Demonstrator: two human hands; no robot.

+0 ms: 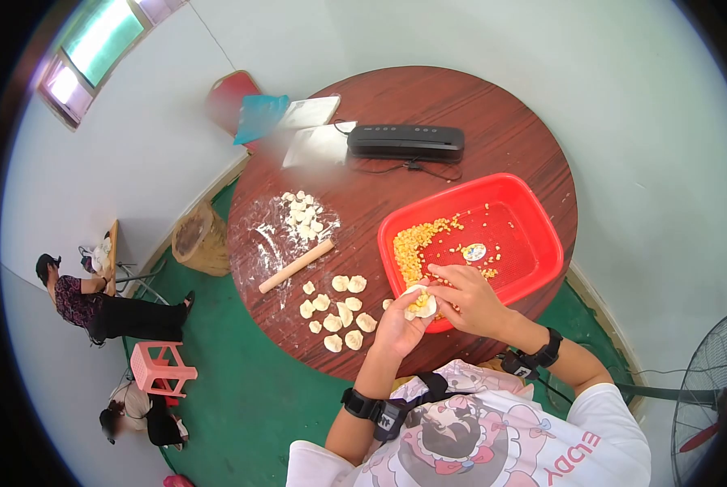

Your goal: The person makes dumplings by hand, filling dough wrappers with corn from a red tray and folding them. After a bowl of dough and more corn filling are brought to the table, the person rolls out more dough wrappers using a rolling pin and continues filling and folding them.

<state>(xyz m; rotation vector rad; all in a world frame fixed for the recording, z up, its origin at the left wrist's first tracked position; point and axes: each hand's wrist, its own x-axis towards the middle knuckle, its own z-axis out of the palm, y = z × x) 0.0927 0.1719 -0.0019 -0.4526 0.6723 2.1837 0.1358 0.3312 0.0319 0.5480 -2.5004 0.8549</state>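
Observation:
My left hand (397, 329) cups a dumpling wrapper (431, 309) with yellow corn filling in its middle, held over the near left rim of a red plastic basin (542, 235). The fingers of my right hand (470, 302) are bent at the wrapper's right edge and touch it. Corn kernels (412, 247) are heaped along the basin's left side, with others scattered on its floor. A small white patterned spoon (474, 252) lies among them. Left of my hands, several folded dumplings (332, 323) rest on the round wooden table (509, 122).
A rolling pin (297, 265) lies on floured wood beside small dough pieces (302, 214). Behind are a black sealer-like machine (405, 143) with a cord and white sheets (319, 146). A fan (712, 398) stands at right. Two people, a pink stool (162, 367) and a bin (199, 237) are at left.

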